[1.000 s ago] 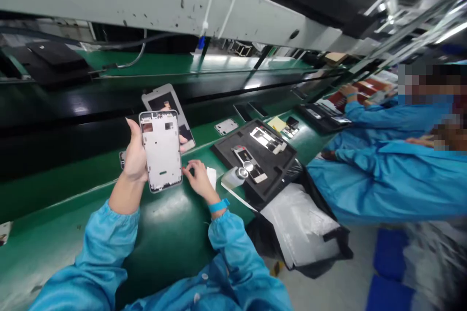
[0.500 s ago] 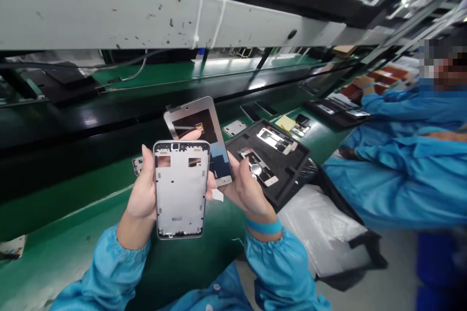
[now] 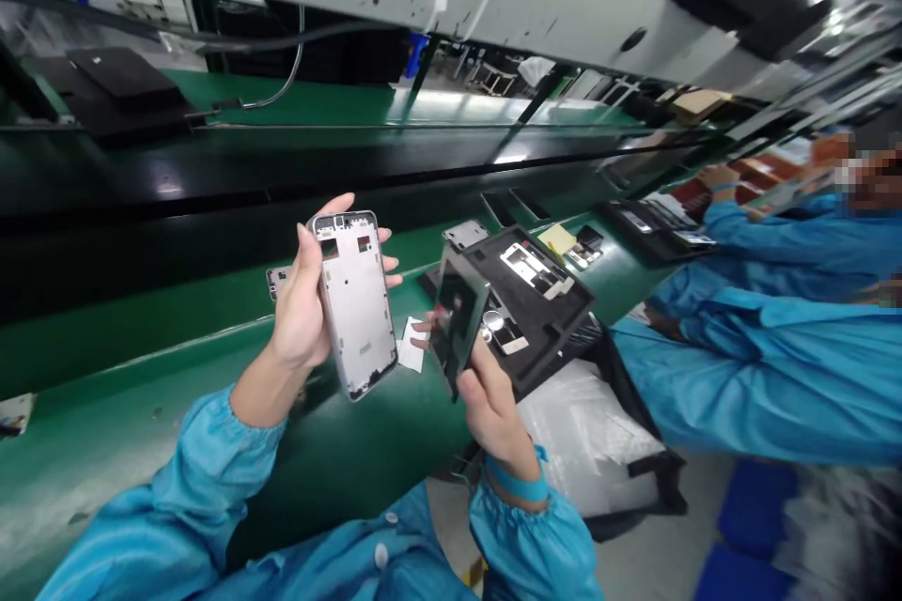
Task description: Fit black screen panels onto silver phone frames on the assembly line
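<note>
My left hand [image 3: 303, 310] grips a silver phone frame [image 3: 361, 315], its thumb along the left edge and fingertips showing past the right edge. The frame is tilted, its pale inner face toward me, with two cut-outs near the top. In my right hand [image 3: 489, 394] is a phone screen panel [image 3: 457, 315], turned nearly edge-on with its dark glossy face to the left. The two parts are held apart above the green bench. Below and between them lies a small white paper [image 3: 412, 345].
Right of my hands sits a black foam tray [image 3: 556, 319] with phone parts. Another frame [image 3: 465, 234] lies behind it, near two dark slabs and a yellow note [image 3: 556, 238]. A bag of clear plastic [image 3: 592, 451] stands at right. A co-worker in blue [image 3: 761, 366] is beyond.
My hands have moved apart. The screen panel has come out from behind the frame and turned nearly edge-on. The frame has moved up and tilted, and the view has shifted.
</note>
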Tool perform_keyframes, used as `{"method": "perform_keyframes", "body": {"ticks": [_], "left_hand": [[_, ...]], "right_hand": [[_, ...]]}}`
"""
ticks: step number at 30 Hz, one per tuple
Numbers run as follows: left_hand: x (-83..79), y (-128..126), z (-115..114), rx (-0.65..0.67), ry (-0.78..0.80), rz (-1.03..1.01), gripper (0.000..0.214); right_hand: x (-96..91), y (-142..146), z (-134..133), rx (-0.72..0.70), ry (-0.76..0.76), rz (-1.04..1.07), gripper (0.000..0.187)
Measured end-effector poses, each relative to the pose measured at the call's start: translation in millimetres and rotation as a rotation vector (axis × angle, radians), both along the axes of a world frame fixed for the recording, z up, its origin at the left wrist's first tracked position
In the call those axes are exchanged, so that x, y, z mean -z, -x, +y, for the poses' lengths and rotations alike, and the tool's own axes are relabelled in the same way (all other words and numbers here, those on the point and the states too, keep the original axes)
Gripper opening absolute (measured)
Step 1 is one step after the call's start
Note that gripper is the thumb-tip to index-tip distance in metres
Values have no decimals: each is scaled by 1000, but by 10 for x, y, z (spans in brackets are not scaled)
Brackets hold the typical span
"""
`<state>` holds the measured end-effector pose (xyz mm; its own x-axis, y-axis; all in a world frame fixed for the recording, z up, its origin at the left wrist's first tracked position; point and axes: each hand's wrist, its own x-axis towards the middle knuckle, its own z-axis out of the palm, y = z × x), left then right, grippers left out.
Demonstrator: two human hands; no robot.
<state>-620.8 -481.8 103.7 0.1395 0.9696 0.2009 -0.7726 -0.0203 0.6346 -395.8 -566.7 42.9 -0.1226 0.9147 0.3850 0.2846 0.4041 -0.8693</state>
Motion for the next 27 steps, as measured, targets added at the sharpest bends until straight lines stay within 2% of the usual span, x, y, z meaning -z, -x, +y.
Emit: {"method": "perform_keyframes", "body": {"ticks": [4,12,19,27], "left_hand": [[79,20,72,-76,-82,46,57],[-11,138,63,-115,-148,30,52],[5,151,60,-109,-199,85,48],[-7,205,75,-109,-172,134,59]], "right_hand": [[-68,16,18,-49,-164,-234,65],[-218,-23,31,-108,-225,-424,60],[-230,42,66,-159,-222,-423,61],[-263,-11,51,-171,-224,-413,61]]}}
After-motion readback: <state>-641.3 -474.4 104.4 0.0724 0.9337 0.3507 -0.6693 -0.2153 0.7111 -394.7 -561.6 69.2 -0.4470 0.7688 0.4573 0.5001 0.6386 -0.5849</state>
